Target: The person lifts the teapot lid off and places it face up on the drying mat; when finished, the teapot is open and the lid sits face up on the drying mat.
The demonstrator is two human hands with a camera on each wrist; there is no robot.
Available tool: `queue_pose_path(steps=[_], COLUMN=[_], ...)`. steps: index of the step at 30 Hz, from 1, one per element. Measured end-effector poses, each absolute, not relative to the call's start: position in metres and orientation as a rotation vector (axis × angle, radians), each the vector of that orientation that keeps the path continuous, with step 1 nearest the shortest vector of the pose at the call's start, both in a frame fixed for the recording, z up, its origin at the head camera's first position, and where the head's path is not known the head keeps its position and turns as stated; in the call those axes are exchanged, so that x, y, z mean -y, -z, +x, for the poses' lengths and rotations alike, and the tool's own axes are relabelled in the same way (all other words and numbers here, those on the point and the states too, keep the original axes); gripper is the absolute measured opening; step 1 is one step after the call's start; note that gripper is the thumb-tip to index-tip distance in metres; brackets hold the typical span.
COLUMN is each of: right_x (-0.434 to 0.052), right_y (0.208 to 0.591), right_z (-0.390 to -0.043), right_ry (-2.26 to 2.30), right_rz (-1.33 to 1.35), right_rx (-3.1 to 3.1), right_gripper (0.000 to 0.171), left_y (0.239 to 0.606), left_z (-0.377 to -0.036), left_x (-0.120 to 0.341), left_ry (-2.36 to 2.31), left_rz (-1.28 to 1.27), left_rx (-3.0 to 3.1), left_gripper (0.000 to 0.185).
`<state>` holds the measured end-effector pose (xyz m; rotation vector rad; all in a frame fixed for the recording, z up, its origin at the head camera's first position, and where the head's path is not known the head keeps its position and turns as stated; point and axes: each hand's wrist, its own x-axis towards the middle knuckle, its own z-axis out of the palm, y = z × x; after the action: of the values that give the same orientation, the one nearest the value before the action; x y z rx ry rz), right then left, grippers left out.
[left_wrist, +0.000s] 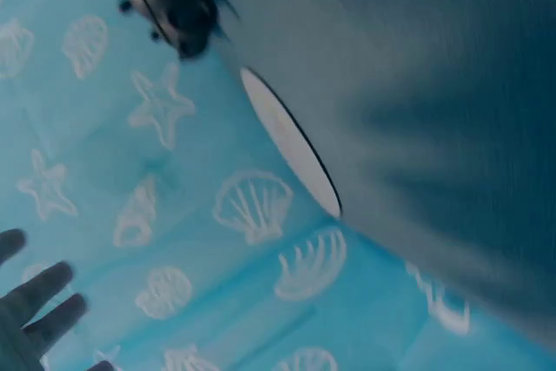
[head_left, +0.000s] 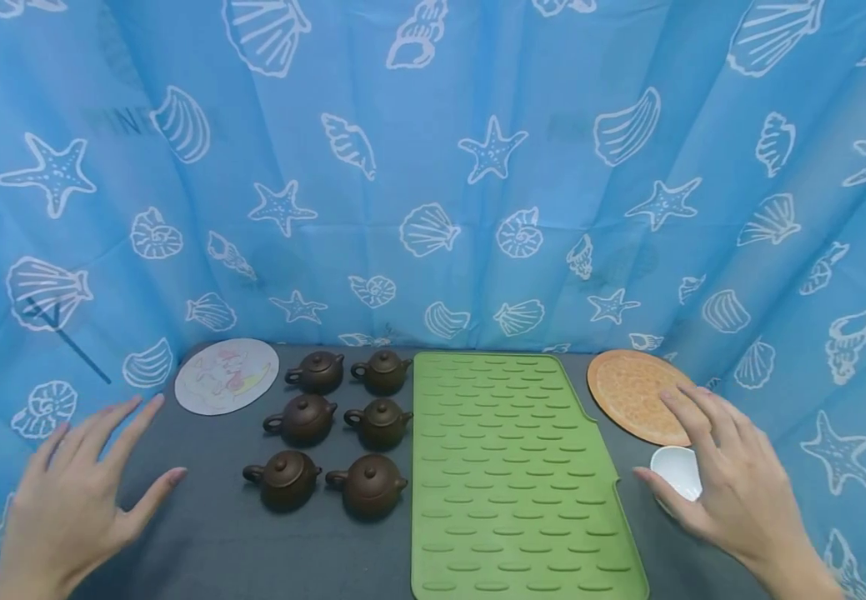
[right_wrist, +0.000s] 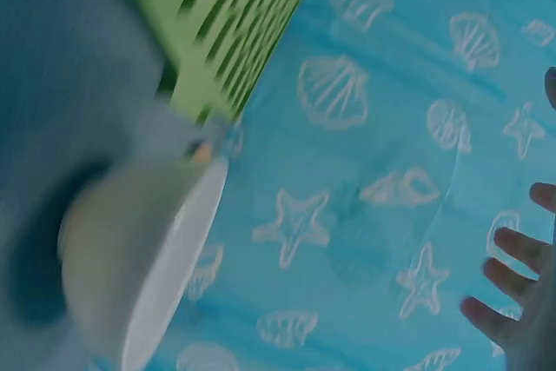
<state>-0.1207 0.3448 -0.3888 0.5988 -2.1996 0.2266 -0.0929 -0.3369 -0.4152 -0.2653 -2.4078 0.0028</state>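
My left hand (head_left: 128,454) hovers over the left part of the grey table (head_left: 215,542) with fingers spread and holds nothing; its fingers (left_wrist: 35,310) show at the lower left of the left wrist view. My right hand (head_left: 673,442) is spread open over a small white bowl (head_left: 677,470) at the table's right, its thumb to the bowl's left. Whether it touches the bowl I cannot tell. In the right wrist view the bowl (right_wrist: 139,258) fills the lower left and the fingers (right_wrist: 512,284) stand apart from it.
Several brown clay teapots (head_left: 335,429) stand in two rows left of a green ridged mat (head_left: 511,475). A white round mat with a drawing (head_left: 226,375) lies at the back left, an orange round mat (head_left: 628,392) at the back right. A blue seashell curtain (head_left: 433,167) surrounds the table.
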Motion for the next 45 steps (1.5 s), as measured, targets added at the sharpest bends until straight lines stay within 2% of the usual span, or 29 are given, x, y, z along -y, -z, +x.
queue_pose_path(steps=[1,5,8,10,12,15,19,28,34,45], right_x=[-0.340,-0.318,-0.300,-0.288,-0.275,-0.258,-0.235,-0.185,-0.144,-0.091], right_y=[0.391,0.397,0.400,0.402,0.403,0.409,0.417,0.425,0.430,0.445], right_z=[-0.121,-0.123,-0.121,-0.121,-0.120,-0.122,-0.127,-0.143,-0.150,-0.173], right_ry=[-0.281,-0.515,-0.680,-0.780,-0.877,-1.034,-1.256,-1.537,-1.697,-1.694], right_rz=[0.631,0.771,0.826,0.848,0.856,0.888,0.949,1.038,1.062,1.048], right_rx=[2.199,2.219,2.282,2.321,2.369,2.399,2.399,2.447,2.555,2.712], right_gripper=[0.094,0.079,0.059,0.063,0.073,0.065,0.050,0.026,0.022,0.023], left_y=[0.418,0.429,0.436,0.439,0.441,0.444,0.447,0.447,0.446,0.453], left_z=[-0.091,-0.080,-0.074,-0.072,-0.071,-0.073,-0.076,-0.092,-0.108,-0.128], left_x=[0.330,0.302,0.281,0.267,0.255,0.239,0.222,0.196,0.186,0.172], left_ry=[0.026,0.195,0.349,0.433,0.528,0.711,0.923,1.044,1.194,1.385], left_rz=[-0.276,-0.267,-0.175,-0.110,-0.082,-0.081,-0.084,-0.092,-0.092,0.154], left_rx=[2.413,2.541,2.725,2.829,2.898,2.934,2.954,2.988,2.921,2.945], left_gripper=[0.104,0.072,0.065,0.059,0.052,0.046,0.040,0.025,0.022,0.025])
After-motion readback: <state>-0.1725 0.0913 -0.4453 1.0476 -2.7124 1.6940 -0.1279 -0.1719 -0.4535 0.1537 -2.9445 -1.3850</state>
